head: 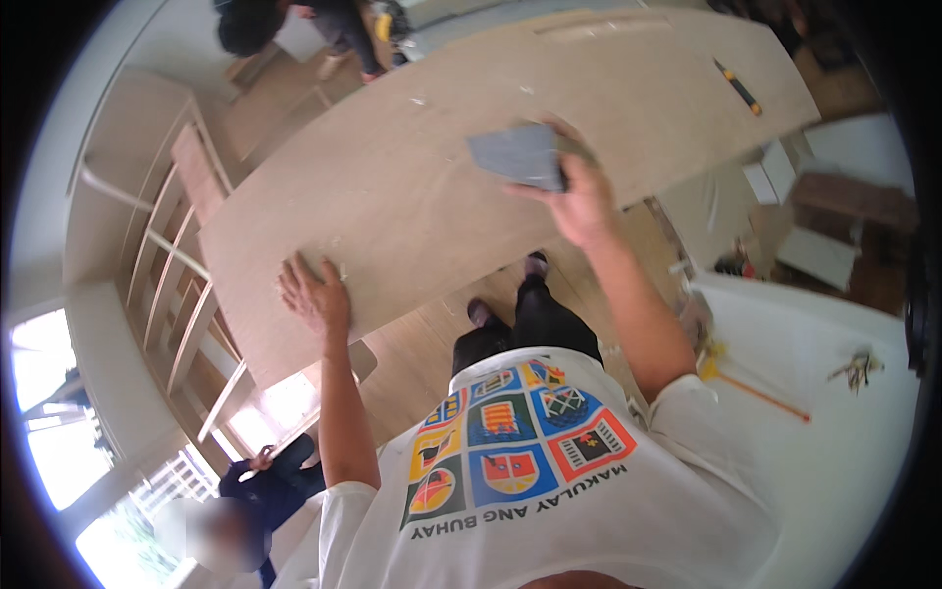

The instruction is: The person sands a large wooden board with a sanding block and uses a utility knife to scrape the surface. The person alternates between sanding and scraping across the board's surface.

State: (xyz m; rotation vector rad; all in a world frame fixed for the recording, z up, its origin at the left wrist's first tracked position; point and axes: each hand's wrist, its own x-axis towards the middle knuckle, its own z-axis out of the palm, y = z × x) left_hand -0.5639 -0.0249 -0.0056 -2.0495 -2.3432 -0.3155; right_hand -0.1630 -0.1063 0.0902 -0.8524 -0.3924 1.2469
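Note:
A large tan wood panel (397, 184) lies across the space before me, its surface marked with small pale scraps or specks. My left hand (316, 294) rests on the panel's left part, fingers spread and nothing held. In my right hand (585, 191) is a grey flat piece (515, 154), perhaps a sheet of sandpaper; the fingers grip its right side over the panel. Whether it touches the panel I cannot tell. A yellow-and-black utility knife (738, 88) lies near the panel's far right end.
Slatted wooden framework (173, 258) stands at the left. One person (268, 478) is at the lower left, another (342, 29) beyond the far edge. On a white surface (824, 346) at right lie an orange stick (765, 397) and a bunch of keys (856, 369). Boards (846, 213) are stacked behind.

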